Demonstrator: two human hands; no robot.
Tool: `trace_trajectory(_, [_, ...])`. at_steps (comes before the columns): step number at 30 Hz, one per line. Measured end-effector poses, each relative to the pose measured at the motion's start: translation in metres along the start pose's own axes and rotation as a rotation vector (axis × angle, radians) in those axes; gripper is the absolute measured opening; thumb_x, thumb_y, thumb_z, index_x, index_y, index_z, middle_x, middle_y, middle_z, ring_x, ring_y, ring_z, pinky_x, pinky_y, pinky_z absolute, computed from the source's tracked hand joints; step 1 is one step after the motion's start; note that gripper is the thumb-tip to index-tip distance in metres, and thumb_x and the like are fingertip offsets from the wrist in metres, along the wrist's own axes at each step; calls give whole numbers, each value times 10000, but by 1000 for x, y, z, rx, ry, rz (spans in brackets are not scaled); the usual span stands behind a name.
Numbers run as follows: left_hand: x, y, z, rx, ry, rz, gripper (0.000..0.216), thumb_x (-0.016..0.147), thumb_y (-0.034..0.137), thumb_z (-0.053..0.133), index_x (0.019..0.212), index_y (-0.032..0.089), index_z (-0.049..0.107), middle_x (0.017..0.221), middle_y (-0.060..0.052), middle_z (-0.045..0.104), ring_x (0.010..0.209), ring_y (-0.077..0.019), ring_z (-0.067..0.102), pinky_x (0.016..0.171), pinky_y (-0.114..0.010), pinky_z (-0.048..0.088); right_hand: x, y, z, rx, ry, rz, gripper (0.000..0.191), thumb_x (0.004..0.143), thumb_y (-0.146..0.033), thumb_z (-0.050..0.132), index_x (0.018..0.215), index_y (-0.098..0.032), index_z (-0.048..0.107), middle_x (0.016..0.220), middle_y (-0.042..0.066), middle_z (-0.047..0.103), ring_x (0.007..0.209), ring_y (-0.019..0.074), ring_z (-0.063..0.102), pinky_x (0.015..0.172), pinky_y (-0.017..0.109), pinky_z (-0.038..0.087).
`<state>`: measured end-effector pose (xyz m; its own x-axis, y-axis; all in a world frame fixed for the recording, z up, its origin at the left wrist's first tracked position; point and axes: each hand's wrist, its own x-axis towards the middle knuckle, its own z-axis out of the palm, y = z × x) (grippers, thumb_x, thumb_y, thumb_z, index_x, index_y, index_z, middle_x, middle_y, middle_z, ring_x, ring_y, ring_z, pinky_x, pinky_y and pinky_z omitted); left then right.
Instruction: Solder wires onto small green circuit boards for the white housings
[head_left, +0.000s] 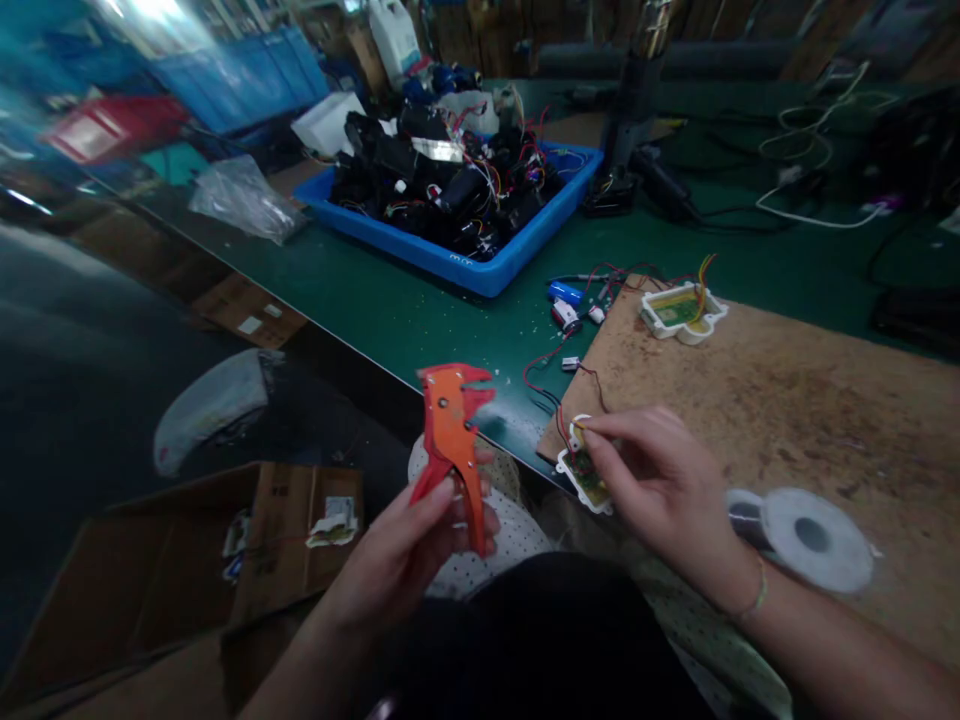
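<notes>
My left hand (427, 525) is wrapped round the handles of an orange and red wire stripper (450, 420), its jaws pointing up and to the right. At the front edge of the brown board, my right hand (660, 480) pinches a white-rimmed circuit board housing (592, 492) or a wire at its upper end; the fingertips hide which. Red and black wires (556, 405) run from this housing up to a small white connector (571, 364). A second white housing (684, 312) with a green board and yellow and red wires lies farther back on the brown board (787, 400).
A blue tray (480, 275) heaped with black parts and wires stands at the back. Near it lie a blue cylinder (565, 293) and loose leads. A wire spool (814, 540) rests at right. Below the bench's left edge is an open cardboard box (277, 560).
</notes>
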<state>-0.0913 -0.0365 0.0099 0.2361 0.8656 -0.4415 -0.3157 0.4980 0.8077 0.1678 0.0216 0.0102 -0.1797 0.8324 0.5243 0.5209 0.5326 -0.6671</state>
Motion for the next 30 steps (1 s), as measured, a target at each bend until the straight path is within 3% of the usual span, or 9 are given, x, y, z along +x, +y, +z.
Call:
trace_trajectory(3, [-11,-13,14,-228,-283,-129,412,984,398,580,1331,179,617,1166,-139,661,862,-196,705,728,-297,584,-1,0,-1,-32,-39,-24,156,893,-141,689,1026,-221,699,857,-21,712,751,95,602,702,267,447])
trace_trajectory(9, [-6,-8,19,-341,-424,-222,437,1004,372,533,1376,145,562,1182,-220,714,866,-191,727,757,-283,579,-3,0,-2,-112,-91,-71,205,887,-133,691,1070,-224,678,900,-13,713,786,107,603,724,279,447])
trace_trajectory(15, [-4,-5,16,-346,-492,-225,394,997,384,544,1324,165,570,1085,-188,739,761,-167,719,671,-233,554,1,-3,-2,-149,-97,-111,207,880,-109,685,1056,-216,664,881,-6,710,766,112,604,708,282,452])
trace_trajectory(23, [-4,-4,13,-315,-429,-255,355,999,417,539,1249,169,586,921,-139,742,648,-148,686,588,-208,531,1,-3,-1,-167,-135,-104,221,887,-102,672,1071,-222,654,899,14,707,795,128,618,716,294,467])
trace_trajectory(30, [-5,-2,14,-309,-437,-264,355,1012,413,523,1266,173,582,945,-139,748,639,-141,701,587,-201,531,1,-4,-1,-185,-152,-116,211,892,-104,659,1068,-219,645,894,20,695,791,130,612,707,294,469])
